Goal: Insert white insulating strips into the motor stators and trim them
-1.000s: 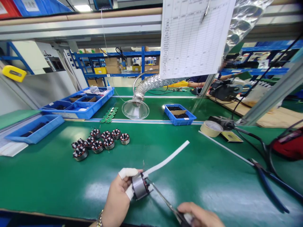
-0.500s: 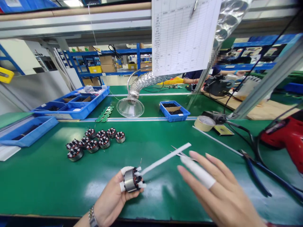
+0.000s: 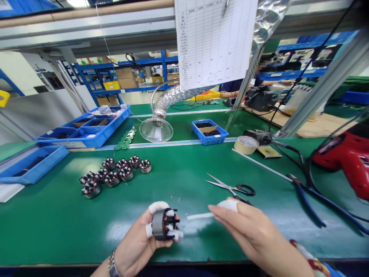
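My left hand (image 3: pixel 138 240) is closed around a motor stator (image 3: pixel 160 224), a short metal cylinder with black prongs, copper windings and white tufts facing right. White finger covers show on its thumb and a finger. Just to the right, my right hand (image 3: pixel 245 227) pinches a thin white tube (image 3: pixel 200 216) whose free end points at the stator, a small gap apart. A white cover wraps one finger of this hand too. Beyond it lie open scissors (image 3: pixel 230 187) with black handles. Several similar stators (image 3: pixel 112 178) stand grouped on the green bench at the left.
Blue trays (image 3: pixel 95 130) with parts sit at the back left, beside green circuit boards (image 3: pixel 126 139). A clear extraction hood (image 3: pixel 156 130) and a small blue bin (image 3: pixel 209 132) stand behind. Blue-handled pliers (image 3: pixel 307 200), a tape roll (image 3: pixel 246 144) and a red tool (image 3: pixel 340 157) occupy the right.
The white tube has come away from the stator and is now pinched in my right hand, which was spread open before. The scissors are uncovered. My left hand keeps the stator.
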A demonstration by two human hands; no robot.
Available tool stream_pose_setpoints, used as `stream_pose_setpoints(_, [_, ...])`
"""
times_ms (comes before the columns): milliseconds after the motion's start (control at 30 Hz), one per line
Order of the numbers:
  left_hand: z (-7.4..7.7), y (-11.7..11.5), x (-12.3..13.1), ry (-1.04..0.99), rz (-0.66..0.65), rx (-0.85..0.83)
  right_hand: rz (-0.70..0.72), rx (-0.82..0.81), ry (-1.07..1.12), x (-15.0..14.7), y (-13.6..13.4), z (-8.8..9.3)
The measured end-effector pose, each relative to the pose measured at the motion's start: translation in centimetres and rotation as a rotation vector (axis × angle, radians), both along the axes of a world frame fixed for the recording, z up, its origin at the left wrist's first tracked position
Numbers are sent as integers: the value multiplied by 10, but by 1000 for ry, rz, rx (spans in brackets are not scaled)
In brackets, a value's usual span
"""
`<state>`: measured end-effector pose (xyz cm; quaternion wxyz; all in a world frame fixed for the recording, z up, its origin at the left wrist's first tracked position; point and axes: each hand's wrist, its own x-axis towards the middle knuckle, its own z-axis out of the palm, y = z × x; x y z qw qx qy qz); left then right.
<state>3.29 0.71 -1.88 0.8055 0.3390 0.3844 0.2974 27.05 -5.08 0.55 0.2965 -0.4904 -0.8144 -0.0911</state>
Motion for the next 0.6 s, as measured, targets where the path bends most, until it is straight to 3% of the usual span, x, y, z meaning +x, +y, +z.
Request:
stream_pose_setpoints(300, [8,-4,2,-171,-163,1,41,-92,237,-35,-2,-12])
stream_pose_setpoints(600, [19,-16,15,-70,-147,141,133,-131,416,-41,-2,-29])
